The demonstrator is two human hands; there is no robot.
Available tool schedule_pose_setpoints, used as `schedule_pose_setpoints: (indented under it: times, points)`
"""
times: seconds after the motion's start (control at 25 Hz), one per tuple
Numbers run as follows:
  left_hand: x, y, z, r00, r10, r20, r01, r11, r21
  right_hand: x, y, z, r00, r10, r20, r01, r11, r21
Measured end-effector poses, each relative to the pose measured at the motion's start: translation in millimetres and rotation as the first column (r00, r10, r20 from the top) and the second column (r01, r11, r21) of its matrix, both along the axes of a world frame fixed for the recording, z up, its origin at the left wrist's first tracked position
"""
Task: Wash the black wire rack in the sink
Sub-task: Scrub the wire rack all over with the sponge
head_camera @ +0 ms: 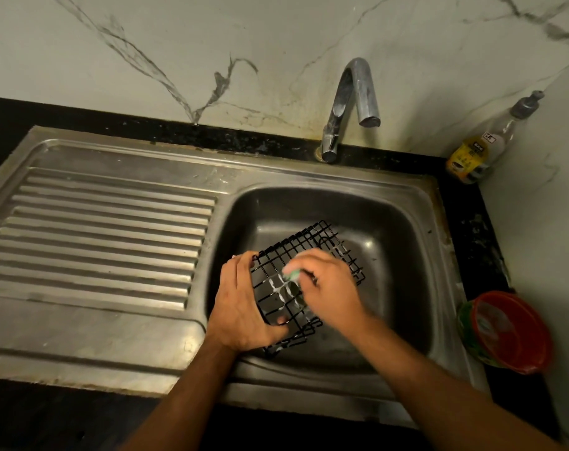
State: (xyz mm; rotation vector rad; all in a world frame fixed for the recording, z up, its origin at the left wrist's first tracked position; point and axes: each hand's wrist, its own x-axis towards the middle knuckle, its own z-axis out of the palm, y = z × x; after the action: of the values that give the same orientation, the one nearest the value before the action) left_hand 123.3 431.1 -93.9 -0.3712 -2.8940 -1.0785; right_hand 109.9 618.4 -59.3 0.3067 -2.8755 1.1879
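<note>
The black wire rack is tilted over the steel sink basin, with white suds on some of its wires. My left hand grips the rack's left edge, thumb and fingers curled round the wires. My right hand holds a green scrub pad and presses it on the rack's middle. The pad is mostly hidden under my fingers. No water runs from the tap.
A ribbed steel draining board lies left of the basin. At the back right corner stand a clear pump bottle and a yellow jar. A red-and-green tub sits on the dark counter right of the sink.
</note>
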Motion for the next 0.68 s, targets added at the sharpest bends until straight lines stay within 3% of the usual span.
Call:
schedule_pose_setpoints:
  times: [0.12,0.2,0.32,0.4,0.48,0.6,0.68]
  points:
    - [0,-1,-2,1.000,-0.003,0.002,0.003,1.000,0.007,15,-4,3,0.999,0.041,-0.006,-0.041,0.999,-0.022]
    - [0,-1,-2,1.000,-0.011,0.006,0.010,1.000,0.011,-6,15,-9,0.994,-0.101,0.039,0.100,0.995,0.021]
    - [0,0,0,1.000,-0.013,0.019,0.013,1.000,0.023,-42,49,-23,0.914,-0.384,0.134,0.371,0.922,0.109]
    - [1,0,1,1.000,-0.020,0.015,0.019,1.000,0.023,-49,53,-24,0.874,-0.462,0.147,0.443,0.884,0.147]
    - [0,0,1,0.999,-0.031,-0.018,0.032,0.999,0.027,-36,36,-14,0.888,-0.430,0.164,0.407,0.900,0.156]
    - [-1,-1,-2,0.997,-0.050,-0.050,0.051,0.999,0.015,6,-6,5,0.965,-0.208,0.159,0.202,0.978,0.050]
    - [0,-1,-4,0.996,-0.061,-0.057,0.062,0.998,0.001,24,-15,8,0.996,-0.061,0.063,0.060,0.998,0.013]
